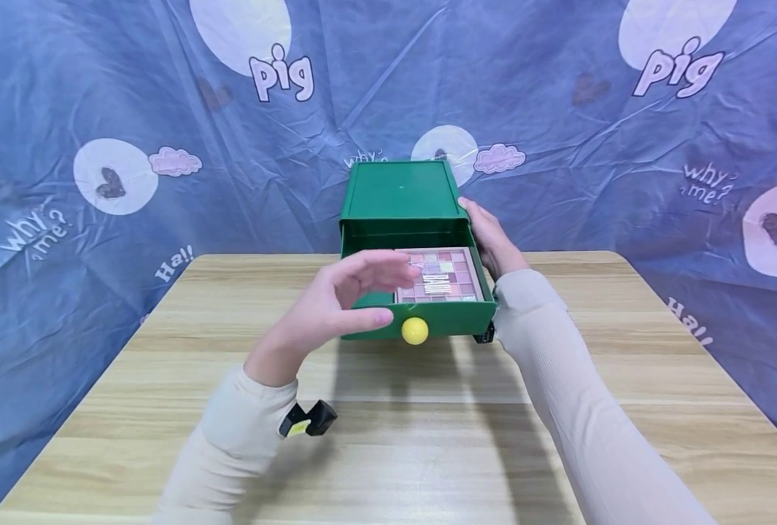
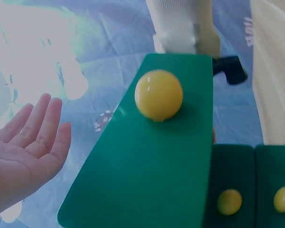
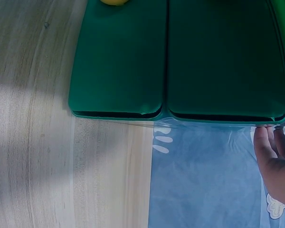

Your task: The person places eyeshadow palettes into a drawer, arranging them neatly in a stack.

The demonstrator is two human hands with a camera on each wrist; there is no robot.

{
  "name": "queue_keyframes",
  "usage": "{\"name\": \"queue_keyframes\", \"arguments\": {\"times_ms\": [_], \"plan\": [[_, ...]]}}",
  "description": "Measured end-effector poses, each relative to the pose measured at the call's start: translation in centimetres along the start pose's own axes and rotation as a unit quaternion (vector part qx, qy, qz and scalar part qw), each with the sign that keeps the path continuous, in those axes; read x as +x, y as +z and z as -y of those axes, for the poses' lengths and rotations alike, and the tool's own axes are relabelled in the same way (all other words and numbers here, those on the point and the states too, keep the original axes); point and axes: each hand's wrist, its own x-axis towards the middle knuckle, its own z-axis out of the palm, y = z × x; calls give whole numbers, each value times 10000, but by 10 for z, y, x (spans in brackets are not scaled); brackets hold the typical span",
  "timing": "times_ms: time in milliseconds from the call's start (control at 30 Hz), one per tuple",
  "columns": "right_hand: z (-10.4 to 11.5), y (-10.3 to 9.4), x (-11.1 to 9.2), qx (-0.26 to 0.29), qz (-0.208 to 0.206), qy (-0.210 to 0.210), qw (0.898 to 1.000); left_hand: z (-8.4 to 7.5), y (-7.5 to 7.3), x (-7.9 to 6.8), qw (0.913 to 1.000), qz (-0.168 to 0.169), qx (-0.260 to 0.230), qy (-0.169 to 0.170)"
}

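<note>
A green drawer cabinet (image 1: 401, 191) stands on the table with its top drawer (image 1: 454, 319) pulled out. Inside the drawer's right part lies an eyeshadow palette (image 1: 443, 275) with a grid of pink and silvery squares. My left hand (image 1: 335, 295) hovers over the drawer's left front, thumb and fingers apart, holding nothing; its fingertips overlap the palette's left edge in the head view. Below it is the round yellow knob (image 1: 415, 331), untouched. My right hand (image 1: 495, 239) rests against the cabinet's right side, and the right wrist view shows its fingertips (image 3: 262, 135) at that side.
Two closed lower drawers (image 2: 232, 173) with yellow knobs sit under the pulled-out one. The wood-grain table (image 1: 230, 335) extends around the cabinet. Behind it hangs a blue printed cloth (image 1: 283, 189). Black wrist cameras (image 1: 316, 418) are strapped at the sleeves.
</note>
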Motion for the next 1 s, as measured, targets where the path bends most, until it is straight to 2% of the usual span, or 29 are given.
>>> {"name": "queue_keyframes", "arguments": {"times_ms": [333,700,833,1000], "plan": [[0,1,-1,-8,16,-22,10000,12,12,-25,9971,116,-738,-128],[0,2,-1,86,-16,-11,10000,47,22,-47,9910,91,-1257,-456],[1,1,0,124,-83,24,9999,58,27,-51,9861,139,-1466,-771],[1,0,0,146,-104,55,9998,68,31,-56,9780,39,-1439,-1508]]}}
